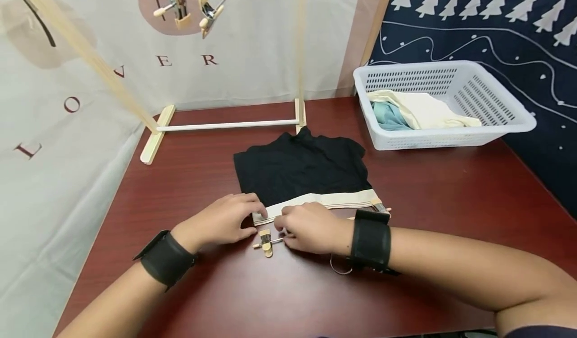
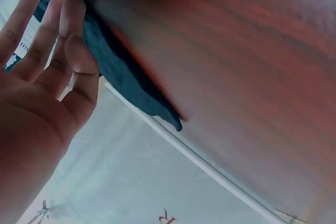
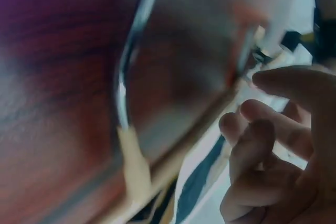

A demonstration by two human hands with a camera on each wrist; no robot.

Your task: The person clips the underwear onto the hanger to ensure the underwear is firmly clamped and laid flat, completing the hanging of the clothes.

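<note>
1. A black cloth (image 1: 301, 170) with a cream band (image 1: 322, 201) along its near edge lies flat on the counter (image 1: 442, 198).
2. A wooden clip hanger (image 1: 270, 242) lies on the counter just in front of the band. One of its clips shows between the two hands, and its metal hook (image 1: 339, 269) peeks out under the right wrist.
3. The left hand (image 1: 223, 221) lies on the near left corner of the band. In the left wrist view its fingers (image 2: 44, 30) are straight, so its grip is wide and holds nothing.
4. The right hand (image 1: 306, 227) sits over the hanger bar, next to the clip. Its fingers (image 3: 262, 140) are bent, but I cannot tell if they pinch the bar or the band.
5. A white basket (image 1: 444, 137) stands at the back right, well apart from the hands, with pale clothes in it.
6. A wooden rack (image 1: 225, 125) stands behind the cloth, and more clip hangers (image 1: 194, 2) hang from its top.
7. What could go wrong, I think: the band may slip from under the flat left hand, because nothing pinches it.
8. The clip may bite only the very edge of the band, and then the cloth could fall off when lifted.
9. The clip could also snap on a finger, since both hands are so close to it.
10. If the cloth gets tugged, it may bunch up and not hang flat.
</note>
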